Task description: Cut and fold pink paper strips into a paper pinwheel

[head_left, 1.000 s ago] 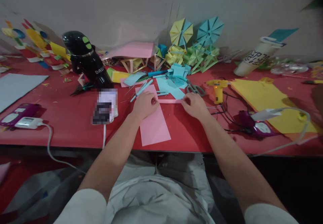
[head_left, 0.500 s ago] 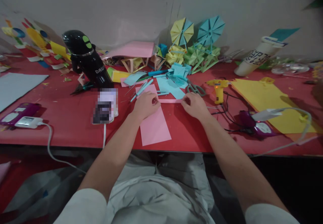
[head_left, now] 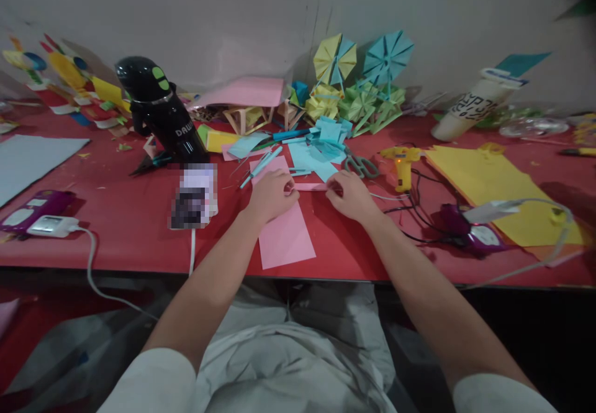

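A narrow pink paper strip (head_left: 311, 187) stretches level between my two hands, just above the red table. My left hand (head_left: 274, 194) pinches its left end, over a flat sheet of pink paper (head_left: 287, 242). At the other end, the closed fingers of my right hand (head_left: 348, 194) grip the strip. Both fingertips are partly hidden behind the hands. Behind them lie blue paper pieces (head_left: 316, 161), thin rolled blue paper sticks (head_left: 263, 167) and a pair of scissors (head_left: 361, 164).
A yellow glue gun (head_left: 403, 166) with cords stands right of my hands, near yellow sheets (head_left: 507, 189). On the left are a black bottle (head_left: 161, 112) and a blurred-out phone (head_left: 193, 197). Folded paper umbrellas (head_left: 387, 58) and a tilted cup (head_left: 477, 105) stand by the wall.
My right hand has shifted a little left, closer to my left hand, so less of the pink strip shows between them. My left hand has barely moved.
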The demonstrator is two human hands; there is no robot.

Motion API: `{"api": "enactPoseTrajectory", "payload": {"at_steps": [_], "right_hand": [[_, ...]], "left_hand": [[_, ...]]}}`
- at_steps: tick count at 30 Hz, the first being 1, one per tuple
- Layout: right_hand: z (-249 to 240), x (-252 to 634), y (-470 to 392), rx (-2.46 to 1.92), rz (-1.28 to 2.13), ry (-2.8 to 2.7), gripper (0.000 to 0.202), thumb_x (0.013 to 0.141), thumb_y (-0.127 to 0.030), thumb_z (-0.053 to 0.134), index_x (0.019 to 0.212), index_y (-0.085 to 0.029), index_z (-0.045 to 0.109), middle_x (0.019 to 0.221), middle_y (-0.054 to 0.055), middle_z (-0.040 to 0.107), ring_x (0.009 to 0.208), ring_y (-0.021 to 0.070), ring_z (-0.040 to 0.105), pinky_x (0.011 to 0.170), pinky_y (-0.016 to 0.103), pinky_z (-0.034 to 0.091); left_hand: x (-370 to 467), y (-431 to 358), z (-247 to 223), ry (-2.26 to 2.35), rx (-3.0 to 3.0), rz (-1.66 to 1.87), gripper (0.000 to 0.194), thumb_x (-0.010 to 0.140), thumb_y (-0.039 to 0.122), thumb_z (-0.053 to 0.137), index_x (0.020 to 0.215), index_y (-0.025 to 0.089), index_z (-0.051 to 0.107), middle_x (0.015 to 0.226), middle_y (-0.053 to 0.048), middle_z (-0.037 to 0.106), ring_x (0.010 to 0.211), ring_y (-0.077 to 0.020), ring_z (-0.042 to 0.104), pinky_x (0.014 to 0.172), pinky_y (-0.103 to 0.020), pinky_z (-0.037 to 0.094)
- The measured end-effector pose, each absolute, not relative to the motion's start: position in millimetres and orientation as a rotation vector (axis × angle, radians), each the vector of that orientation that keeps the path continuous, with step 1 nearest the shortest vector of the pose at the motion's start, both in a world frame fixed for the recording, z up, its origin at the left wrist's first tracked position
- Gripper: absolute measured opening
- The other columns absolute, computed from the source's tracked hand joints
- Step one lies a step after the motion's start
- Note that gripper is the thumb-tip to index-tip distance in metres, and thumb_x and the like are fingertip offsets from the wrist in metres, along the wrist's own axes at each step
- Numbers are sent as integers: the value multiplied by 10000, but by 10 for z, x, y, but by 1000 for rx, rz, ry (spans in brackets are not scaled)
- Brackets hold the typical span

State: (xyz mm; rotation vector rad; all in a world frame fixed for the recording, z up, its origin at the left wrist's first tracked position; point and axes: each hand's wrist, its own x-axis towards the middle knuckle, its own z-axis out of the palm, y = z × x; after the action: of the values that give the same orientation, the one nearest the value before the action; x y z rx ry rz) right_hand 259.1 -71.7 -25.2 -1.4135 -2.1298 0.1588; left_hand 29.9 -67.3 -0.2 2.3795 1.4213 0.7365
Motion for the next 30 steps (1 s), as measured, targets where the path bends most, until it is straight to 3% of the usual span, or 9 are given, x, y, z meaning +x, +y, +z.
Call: {"api": "enactPoseTrajectory", "payload": {"at_steps": [17, 30], "right_hand": [[-210, 2517, -747, -1339, 199, -2193, 161, 744, -140, 541, 873, -203, 615, 908, 109, 629, 874, 279, 570, 849, 433, 444], [-201, 2477, -769, -1247, 221, -2233, 285, 768, -113, 531, 990, -178, 697, 936, 106, 642, 923, 270, 588, 902, 434, 456]], "left_hand": [[383, -730, -20, 1351, 2487, 620, 265, 806, 226, 570, 1043, 175, 677, 1105, -94, 626, 1039, -248, 572, 945, -395, 466], [380, -707, -46, 1299, 2467, 642, 238, 814, 212, 559, 964, 199, 743, 1080, -80, 646, 1035, -238, 589, 938, -391, 491]]}}
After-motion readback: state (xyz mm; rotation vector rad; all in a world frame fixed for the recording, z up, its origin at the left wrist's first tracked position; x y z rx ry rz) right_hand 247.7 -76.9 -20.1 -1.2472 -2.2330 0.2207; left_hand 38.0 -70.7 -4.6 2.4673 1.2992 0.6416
